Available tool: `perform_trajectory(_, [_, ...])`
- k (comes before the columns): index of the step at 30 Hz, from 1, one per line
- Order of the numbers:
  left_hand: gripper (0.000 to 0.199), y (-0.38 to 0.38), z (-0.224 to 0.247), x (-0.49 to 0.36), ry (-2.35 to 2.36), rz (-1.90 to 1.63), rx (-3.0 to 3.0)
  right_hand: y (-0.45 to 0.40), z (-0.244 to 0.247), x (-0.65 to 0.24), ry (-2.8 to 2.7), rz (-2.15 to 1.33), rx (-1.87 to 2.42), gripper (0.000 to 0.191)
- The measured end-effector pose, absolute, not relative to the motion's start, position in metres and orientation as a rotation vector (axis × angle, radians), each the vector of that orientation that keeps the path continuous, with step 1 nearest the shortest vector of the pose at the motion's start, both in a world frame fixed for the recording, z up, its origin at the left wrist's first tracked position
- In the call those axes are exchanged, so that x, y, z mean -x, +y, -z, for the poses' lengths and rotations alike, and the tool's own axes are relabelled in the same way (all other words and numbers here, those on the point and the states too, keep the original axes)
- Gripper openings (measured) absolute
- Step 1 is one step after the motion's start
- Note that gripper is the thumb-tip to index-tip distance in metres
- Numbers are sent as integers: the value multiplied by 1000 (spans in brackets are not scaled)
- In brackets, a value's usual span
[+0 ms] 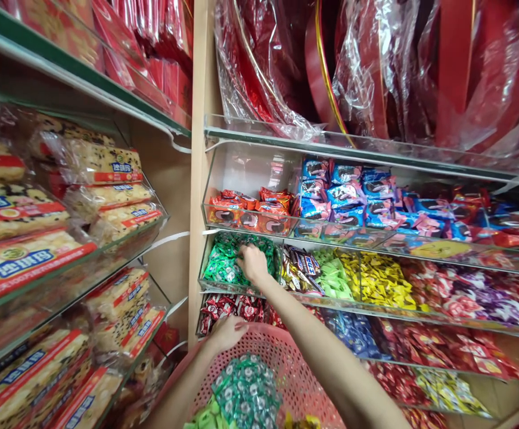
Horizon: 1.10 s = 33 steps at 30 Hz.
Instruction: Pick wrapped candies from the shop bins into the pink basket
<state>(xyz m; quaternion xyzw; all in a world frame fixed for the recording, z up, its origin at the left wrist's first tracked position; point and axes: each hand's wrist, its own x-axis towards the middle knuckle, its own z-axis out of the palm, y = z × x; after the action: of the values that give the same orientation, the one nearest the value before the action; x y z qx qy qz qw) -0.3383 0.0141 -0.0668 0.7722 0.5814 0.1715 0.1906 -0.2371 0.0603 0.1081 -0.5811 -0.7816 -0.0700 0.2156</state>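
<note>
My right hand [254,262] reaches into a clear shelf bin of green-wrapped candies [221,262]. Its fingers are curled down against the wrappers, and what lies inside them is hidden. Lower and to the left, my left hand [229,332] is closed over the far rim of a pink perforated plastic basket [290,351]. Inside the basket is a heap of green-and-clear wrapped candies [248,387], with light green packets [212,414] beside it. Some yellow-wrapped pieces [301,422] show at the bottom edge.
Right of the green bin are dark candy bars [301,262], light green packets and yellow candies [382,280]. Blue snack packs [348,185] line the shelf above, under plastic-wrapped red items [277,59]. Packaged snack bars [22,262] fill glass-edged shelves at left. A wooden upright [199,179] divides the shelving.
</note>
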Motion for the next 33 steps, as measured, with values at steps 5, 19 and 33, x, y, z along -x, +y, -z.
perform_trajectory(5, [32, 17, 72, 339, 1606, -510, -2178, 67, -102, 246, -2166, 236, 1646, 22])
perform_trajectory(19, [32, 15, 68, 339, 1646, -484, -2191, 56, -103, 220, -1829, -275, 1237, 7])
perform_trajectory(33, [33, 17, 70, 339, 1590, -501, -2221, -47, -48, 170, -1738, -328, 890, 15])
